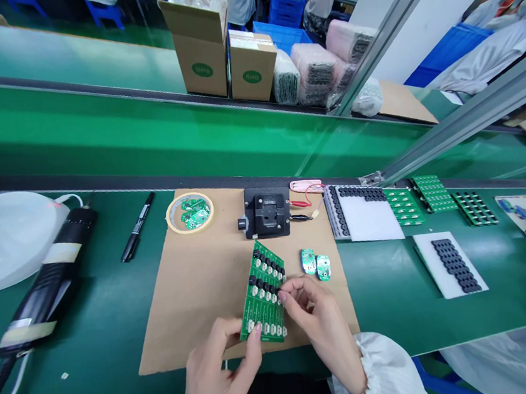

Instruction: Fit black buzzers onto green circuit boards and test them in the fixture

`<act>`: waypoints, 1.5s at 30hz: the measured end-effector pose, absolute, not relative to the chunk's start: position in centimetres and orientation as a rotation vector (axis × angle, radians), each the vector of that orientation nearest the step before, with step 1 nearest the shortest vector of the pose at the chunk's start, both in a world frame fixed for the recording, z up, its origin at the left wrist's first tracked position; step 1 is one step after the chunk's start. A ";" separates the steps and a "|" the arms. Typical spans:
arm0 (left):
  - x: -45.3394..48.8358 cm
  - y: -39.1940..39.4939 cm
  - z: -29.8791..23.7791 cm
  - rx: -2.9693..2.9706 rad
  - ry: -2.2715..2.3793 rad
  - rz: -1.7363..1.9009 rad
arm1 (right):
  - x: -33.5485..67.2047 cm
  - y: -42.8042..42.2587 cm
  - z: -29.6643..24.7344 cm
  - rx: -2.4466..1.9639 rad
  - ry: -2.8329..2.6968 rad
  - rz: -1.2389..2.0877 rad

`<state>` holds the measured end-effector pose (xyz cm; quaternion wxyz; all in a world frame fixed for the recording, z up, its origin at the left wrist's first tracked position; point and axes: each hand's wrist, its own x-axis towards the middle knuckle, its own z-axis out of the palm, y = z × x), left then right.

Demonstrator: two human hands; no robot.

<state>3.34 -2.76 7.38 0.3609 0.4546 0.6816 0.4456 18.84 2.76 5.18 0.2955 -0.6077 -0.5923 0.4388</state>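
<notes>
Green PCB panel: stiff, light, probably brittle along its break lines; we judge the bare edges safest to grip. Held over kraft paper, left hand and right hand pinching opposite edges.

A green-topped assembly bench runs across the view, and a brown kraft paper sheet lies on it. On the sheet sit a black test fixture, a roll of tape ringing a few small green circuit boards, and two more boards side by side. Left of the sheet lie a black marker and a long black tool, blurred, perhaps an electric screwdriver, beside a white round object. To the right are green circuit board panels and a white foam sheet carrying black rubber rings.
</notes>
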 end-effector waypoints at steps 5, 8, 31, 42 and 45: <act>3.5 -3.2 6.6 1.312 1.787 1.159 | 18.4 2.7 5.0 -1.640 -1.532 1.266; 3.5 -3.3 6.2 1.363 1.790 1.170 | 18.4 2.6 4.7 -1.650 -1.505 1.297; 3.0 -3.4 4.8 1.641 1.751 1.247 | 18.6 2.6 3.6 -1.652 -1.375 1.389; 3.1 -3.2 5.1 1.673 1.761 1.239 | 18.8 2.4 3.8 -1.632 -1.459 1.288; 2.7 -3.1 5.1 1.712 1.740 1.208 | 19.0 2.2 4.1 -1.601 -1.522 1.199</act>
